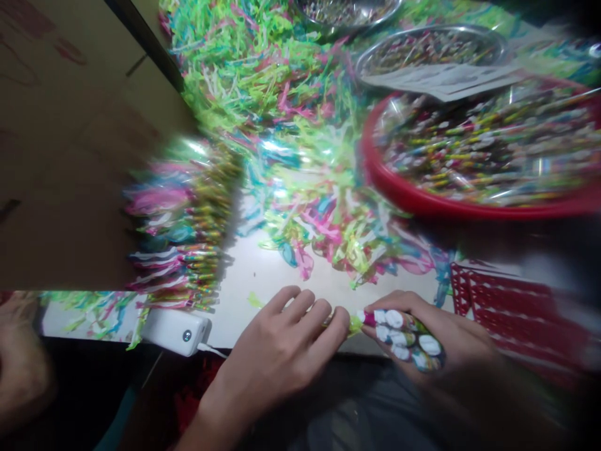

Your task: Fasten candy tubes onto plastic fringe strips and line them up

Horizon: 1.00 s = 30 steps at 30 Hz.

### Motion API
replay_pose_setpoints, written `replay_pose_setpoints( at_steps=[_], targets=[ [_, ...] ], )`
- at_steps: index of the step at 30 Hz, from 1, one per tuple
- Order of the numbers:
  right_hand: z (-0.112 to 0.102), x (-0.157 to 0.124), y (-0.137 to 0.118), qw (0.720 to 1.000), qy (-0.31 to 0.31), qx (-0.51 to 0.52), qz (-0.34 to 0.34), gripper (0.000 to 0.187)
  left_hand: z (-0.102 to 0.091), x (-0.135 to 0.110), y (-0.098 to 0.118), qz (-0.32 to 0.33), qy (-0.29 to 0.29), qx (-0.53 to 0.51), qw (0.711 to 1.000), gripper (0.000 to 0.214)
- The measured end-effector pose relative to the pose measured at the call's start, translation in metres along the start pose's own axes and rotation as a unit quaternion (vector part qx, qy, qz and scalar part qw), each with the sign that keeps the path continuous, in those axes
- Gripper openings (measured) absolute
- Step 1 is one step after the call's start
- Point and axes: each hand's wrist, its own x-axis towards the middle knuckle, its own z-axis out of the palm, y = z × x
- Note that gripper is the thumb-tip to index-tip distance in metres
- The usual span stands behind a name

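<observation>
The two hands work side by side at the near edge of the worktop [253, 269]. The right hand [462, 338] is wrapped around a bundle [406, 338] of sticks, whose white ends show beside the fingers; their other ends are hidden. The left hand [291, 344], back upward and fingers curled, lies just left of the bundle. A yellow strip [355, 324] shows between the two; whether the left fingertips pinch it cannot be told, as they are turned under. At left, a row of tasselled sticks [201, 250] lies beside a box [94, 138], with a power bank [173, 332] and its cable [213, 349] at the near end. Beyond the hands spreads a loose pile [263, 81] of coloured strips. At far right are a red basin [469, 210] of sticks, a metal bowl [369, 82] partly under a paper sheet [441, 81], and, farther off, a second metal bowl [328, 24]; red packets [521, 313] lie near right. Likely faults: a slackened right grip could spill sticks over the edge, since the bundle is held there; a sharp tug could tear the strip, which looks thin; the left forearm, passing near the cable, could snag it and drag the power bank down.
</observation>
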Motion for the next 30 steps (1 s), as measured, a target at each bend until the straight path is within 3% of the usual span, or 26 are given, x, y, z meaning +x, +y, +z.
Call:
replay_pose_setpoints(
  at_steps=[7,13,22,30],
  targets=[
    [0.004,-0.001,0.003,0.983,0.024,-0.149,-0.103,0.041,0.001,-0.003,0.003,-0.016,-0.016,0.002,1.000,0.020],
    [0.009,0.000,0.006,0.974,0.079,-0.155,-0.147,0.031,0.002,-0.003,0.002,-0.025,-0.024,-0.003,0.999,0.018],
    [0.002,0.000,0.006,0.971,0.067,-0.187,-0.131,0.034,0.000,-0.004,0.001,-0.016,-0.021,-0.003,1.000,0.017],
    [-0.001,-0.001,0.005,0.988,0.018,-0.119,-0.098,0.035,-0.001,-0.002,0.001,-0.020,-0.012,0.017,1.000,0.018]
  ],
)
